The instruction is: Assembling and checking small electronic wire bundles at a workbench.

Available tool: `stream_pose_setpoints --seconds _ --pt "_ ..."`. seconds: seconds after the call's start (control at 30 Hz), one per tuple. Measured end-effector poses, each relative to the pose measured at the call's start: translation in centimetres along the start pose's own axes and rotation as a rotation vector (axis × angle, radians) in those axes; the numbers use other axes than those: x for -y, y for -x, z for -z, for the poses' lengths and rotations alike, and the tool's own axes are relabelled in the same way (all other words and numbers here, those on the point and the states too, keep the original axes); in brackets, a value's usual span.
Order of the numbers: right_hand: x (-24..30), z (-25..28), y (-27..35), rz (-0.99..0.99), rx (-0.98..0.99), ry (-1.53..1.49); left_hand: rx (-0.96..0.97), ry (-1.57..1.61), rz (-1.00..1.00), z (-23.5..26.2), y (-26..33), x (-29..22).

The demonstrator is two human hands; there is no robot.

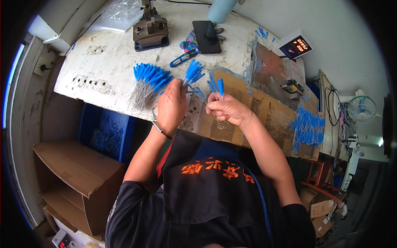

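My left hand is closed round a bunch of small blue-bristled wire brushes, heads up. In my right hand, a few more of these brushes are pinched by their thin metal stems between thumb and fingers. One of these leans left, its tip close to the left hand's bunch. Beside my left hand lies a large fanned pile of the same brushes, blue ends pointing away from me and silver stems toward me. Under my right hand is a taped cardboard sheet on the worktable.
At the back stand a dark metal press, a black phone on a patterned glove, and blue snips. A digital display box is at the far right. Another brush pile lies on the right edge; a cardboard shelf is lower left.
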State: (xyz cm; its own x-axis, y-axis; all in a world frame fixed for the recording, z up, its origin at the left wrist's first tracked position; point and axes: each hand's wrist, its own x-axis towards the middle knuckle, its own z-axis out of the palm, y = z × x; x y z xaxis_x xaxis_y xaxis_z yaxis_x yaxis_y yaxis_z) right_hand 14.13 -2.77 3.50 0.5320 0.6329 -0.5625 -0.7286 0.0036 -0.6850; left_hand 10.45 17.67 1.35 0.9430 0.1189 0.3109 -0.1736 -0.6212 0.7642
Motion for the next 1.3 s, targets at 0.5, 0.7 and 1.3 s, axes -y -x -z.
stream_pose_setpoints --seconds 0.5,0.7,1.3 --pt "-1.8 2.8 6.7 0.133 -0.016 -0.067 -0.142 -0.126 -0.029 -1.3 -0.4 0.4" --pt "-2.6 3.6 8.4 0.194 0.041 -0.174 -0.053 0.262 0.186 -1.3 0.1 -1.1" --pt "-6.1 4.4 10.4 0.428 -0.259 0.287 0.007 0.223 0.373 2.2 2.5 -1.7"
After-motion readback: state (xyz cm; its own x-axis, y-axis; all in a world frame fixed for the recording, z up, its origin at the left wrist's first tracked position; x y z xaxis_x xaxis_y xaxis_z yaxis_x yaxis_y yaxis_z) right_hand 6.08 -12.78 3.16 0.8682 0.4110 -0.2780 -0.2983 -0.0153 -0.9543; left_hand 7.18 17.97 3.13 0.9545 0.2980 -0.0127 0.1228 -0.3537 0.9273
